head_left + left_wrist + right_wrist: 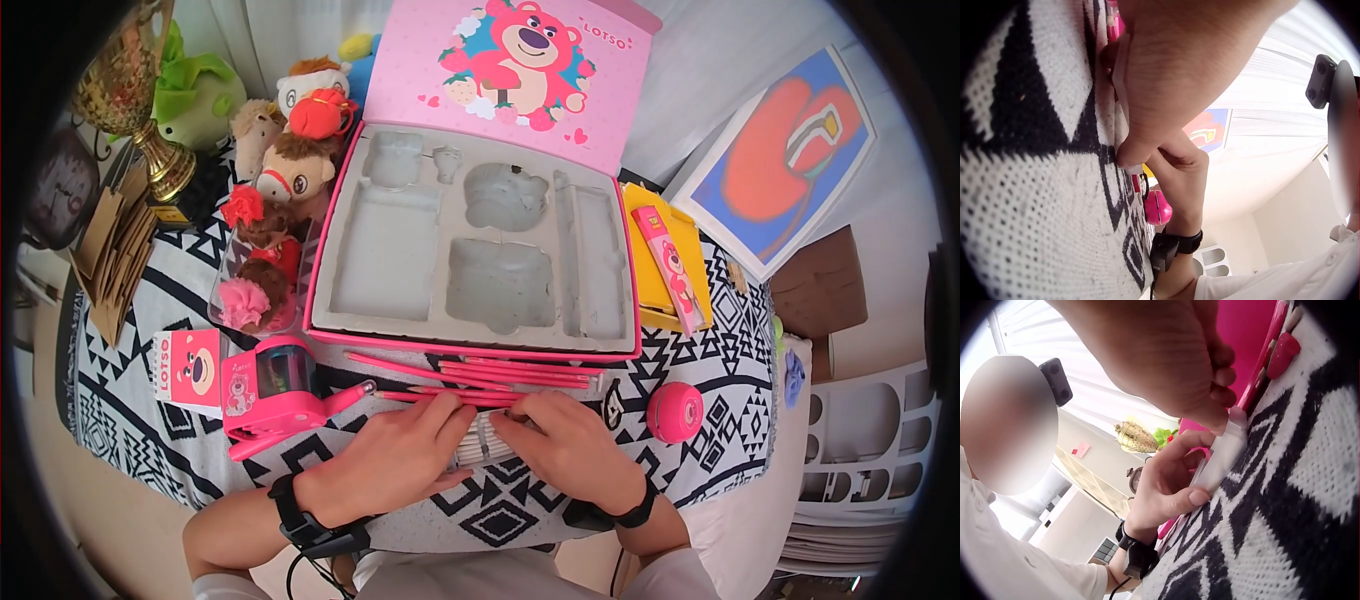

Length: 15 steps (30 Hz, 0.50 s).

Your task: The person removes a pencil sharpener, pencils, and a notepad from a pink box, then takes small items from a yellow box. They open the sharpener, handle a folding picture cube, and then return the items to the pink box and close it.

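Note:
In the head view a small clear case with a row of white sticks (472, 447) lies low over the patterned cloth, between both hands. The left hand (405, 455) grips its left end; the right wrist view shows that thumb below and the fingers above the pale case (1222, 456). From the other side the right hand (565, 440) holds the right end, thumb and fingertips bent at its edge. Just beyond the fingers lie several pink pencils (500, 374). The palms hide part of the case in both wrist views.
Behind stands an open pink box (440, 240) with a grey moulded insert. A pink sharpener (270, 390) with a crank and a small notebook (188, 370) are at left. A round pink case (675, 412) sits at right, near a yellow tray (650, 250). Plush toys (295, 175) crowd the back left.

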Available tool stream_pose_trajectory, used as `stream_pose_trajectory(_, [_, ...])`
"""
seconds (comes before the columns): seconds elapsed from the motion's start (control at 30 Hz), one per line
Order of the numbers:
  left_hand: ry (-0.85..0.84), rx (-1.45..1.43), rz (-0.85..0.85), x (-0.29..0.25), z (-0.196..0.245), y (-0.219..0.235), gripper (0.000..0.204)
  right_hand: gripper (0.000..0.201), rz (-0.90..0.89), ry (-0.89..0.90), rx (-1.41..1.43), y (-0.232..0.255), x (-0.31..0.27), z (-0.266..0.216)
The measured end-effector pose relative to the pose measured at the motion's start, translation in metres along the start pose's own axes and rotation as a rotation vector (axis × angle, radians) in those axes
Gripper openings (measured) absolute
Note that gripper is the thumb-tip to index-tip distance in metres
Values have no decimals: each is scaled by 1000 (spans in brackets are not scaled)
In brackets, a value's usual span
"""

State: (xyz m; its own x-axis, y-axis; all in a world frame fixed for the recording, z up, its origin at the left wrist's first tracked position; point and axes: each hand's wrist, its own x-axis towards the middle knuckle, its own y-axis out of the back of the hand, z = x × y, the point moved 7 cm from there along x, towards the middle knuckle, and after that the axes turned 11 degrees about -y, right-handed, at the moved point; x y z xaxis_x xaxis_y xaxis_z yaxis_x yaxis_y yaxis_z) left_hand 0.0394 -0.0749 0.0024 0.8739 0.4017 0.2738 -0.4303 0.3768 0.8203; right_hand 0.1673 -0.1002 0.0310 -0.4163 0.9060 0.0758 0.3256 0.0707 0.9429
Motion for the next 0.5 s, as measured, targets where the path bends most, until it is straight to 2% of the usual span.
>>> stream_pose_trajectory(0.37, [-1, 4, 0, 0, 0, 1, 63, 28, 25, 51, -8, 1, -1, -7])
stream_pose_trajectory(0.5, [-5, 6, -4, 0, 0, 0, 63, 28, -4, 8, -14, -2, -2, -4])
